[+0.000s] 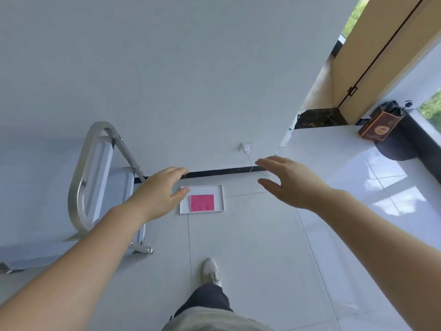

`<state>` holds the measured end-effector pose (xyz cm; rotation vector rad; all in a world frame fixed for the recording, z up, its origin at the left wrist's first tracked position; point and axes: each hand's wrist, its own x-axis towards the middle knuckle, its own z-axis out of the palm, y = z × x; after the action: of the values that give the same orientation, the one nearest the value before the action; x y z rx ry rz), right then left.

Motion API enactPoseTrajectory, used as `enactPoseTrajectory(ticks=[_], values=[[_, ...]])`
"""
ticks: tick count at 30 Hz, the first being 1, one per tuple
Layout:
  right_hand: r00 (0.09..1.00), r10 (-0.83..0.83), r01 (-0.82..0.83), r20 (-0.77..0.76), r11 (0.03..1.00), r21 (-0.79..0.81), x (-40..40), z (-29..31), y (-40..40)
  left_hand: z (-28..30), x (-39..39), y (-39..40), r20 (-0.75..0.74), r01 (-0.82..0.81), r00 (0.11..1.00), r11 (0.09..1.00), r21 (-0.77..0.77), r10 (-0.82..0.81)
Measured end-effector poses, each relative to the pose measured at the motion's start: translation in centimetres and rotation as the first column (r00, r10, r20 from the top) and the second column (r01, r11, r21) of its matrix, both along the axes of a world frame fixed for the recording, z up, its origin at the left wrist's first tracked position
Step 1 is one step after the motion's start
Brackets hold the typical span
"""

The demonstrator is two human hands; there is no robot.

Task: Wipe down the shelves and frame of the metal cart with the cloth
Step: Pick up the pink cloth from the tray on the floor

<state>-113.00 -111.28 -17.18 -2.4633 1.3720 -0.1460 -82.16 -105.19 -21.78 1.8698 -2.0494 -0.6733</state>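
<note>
Glossy white floor tiles (262, 235) meet a plain white wall above a dark baseboard (222, 172). A shallow white tray (220, 199) lies flat on the floor, holding a pink rectangular cloth (202, 203). The brushed metal cart (95, 182) stands at left. Left hand (158, 194) and right hand (290, 185) hover above, fingers spread, holding nothing.

arms: bare, no sleeves showing
trousers (205, 304): dark
top (214, 321): beige
shoe (210, 271): white, laced
</note>
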Motion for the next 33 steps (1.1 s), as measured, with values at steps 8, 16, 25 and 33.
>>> enactPoseTrajectory(ticks=[8,16,25,33], values=[[0.996,0.075,-0.072,-0.042,0.994,0.084,3.0,-2.5,-10.9,-2.2,2.0,-8.5,-0.013,-0.063,0.998,0.996,0.065,0.064],[0.964,0.265,-0.256,-0.032,0.953,0.162,4.7,-6.1,-21.0,-5.9,1.9,-13.5,0.038,-0.209,0.978,0.974,0.086,0.206],[0.833,0.545,-0.499,-0.092,0.813,0.302,6.2,-13.9,-32.7,-13.1,-1.7,-20.0,0.069,-0.443,0.896,0.872,0.210,0.439],[0.773,0.614,-0.514,-0.157,0.752,0.413,10.5,-29.3,-35.9,-27.6,1.3,-24.4,0.115,-0.525,0.849,0.803,0.282,0.515]])
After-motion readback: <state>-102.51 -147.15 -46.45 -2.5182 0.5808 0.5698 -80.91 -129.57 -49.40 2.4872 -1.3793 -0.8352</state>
